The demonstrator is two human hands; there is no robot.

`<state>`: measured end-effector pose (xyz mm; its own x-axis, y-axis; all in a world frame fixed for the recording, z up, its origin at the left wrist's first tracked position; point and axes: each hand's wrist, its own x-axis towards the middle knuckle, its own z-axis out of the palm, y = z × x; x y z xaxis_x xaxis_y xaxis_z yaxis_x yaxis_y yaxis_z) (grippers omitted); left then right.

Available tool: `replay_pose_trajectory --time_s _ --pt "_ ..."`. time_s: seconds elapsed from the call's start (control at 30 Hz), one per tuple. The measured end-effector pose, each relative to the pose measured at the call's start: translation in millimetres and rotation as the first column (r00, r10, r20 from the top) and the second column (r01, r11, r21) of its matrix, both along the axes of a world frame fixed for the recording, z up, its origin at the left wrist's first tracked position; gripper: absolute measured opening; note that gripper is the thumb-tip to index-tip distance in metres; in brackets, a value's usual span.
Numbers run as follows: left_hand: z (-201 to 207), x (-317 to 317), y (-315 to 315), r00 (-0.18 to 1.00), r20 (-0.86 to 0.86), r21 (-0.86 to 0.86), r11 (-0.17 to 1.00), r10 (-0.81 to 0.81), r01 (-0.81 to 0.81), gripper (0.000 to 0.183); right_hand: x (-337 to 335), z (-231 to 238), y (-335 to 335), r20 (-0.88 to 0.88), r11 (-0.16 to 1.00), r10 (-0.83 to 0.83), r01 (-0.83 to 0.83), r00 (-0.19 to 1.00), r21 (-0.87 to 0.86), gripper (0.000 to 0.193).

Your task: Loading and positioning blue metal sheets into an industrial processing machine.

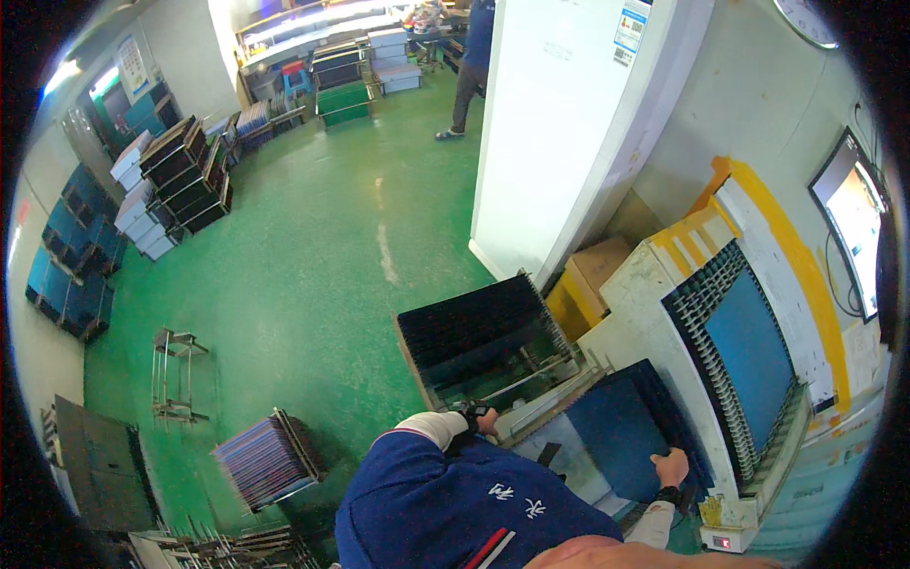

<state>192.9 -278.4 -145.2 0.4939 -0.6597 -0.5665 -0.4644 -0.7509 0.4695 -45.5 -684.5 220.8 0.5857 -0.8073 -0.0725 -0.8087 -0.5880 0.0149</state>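
My right hand [671, 467] grips the near right edge of a flat dark blue panel [621, 431] that lies on the white machine's [645, 284] low table. My left hand [485, 420], with a dark band at the wrist, rests by the metal rails [545, 394] at the panel's left side; its fingers are too small to make out. Just beyond it stands a black slotted rack [474, 327] on the green floor. A second blue panel [749, 346] sits tilted in the machine's slotted holder.
A cardboard box [597, 266] and a white pillar [559, 123] stand behind the rack. A cart of stacked boards [270, 460] and a metal frame [175, 375] are to my left. Black and blue racks [185, 175] line the far wall. Another person [469, 66] stands far off.
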Motion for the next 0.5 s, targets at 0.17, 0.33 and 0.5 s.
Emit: replay_pose_trajectory --time_s 0.17,0.33,0.5 --pt "-10.1 1.8 -4.7 1.0 0.015 0.013 1.0 -0.023 0.023 0.06 -4.6 -4.7 -1.9 0.052 0.998 0.058 -0.057 0.997 -0.024 0.06" --pt "-10.0 1.6 -2.6 0.999 0.003 0.024 0.999 -0.035 0.035 0.062 -2.7 -4.9 -4.9 0.022 0.996 0.085 -0.084 0.996 -0.034 0.058" --pt "-1.8 1.3 1.2 0.999 -0.012 0.03 0.999 -0.036 0.036 0.064 -1.8 -2.4 -1.2 0.039 0.996 0.081 -0.08 0.996 -0.035 0.056"
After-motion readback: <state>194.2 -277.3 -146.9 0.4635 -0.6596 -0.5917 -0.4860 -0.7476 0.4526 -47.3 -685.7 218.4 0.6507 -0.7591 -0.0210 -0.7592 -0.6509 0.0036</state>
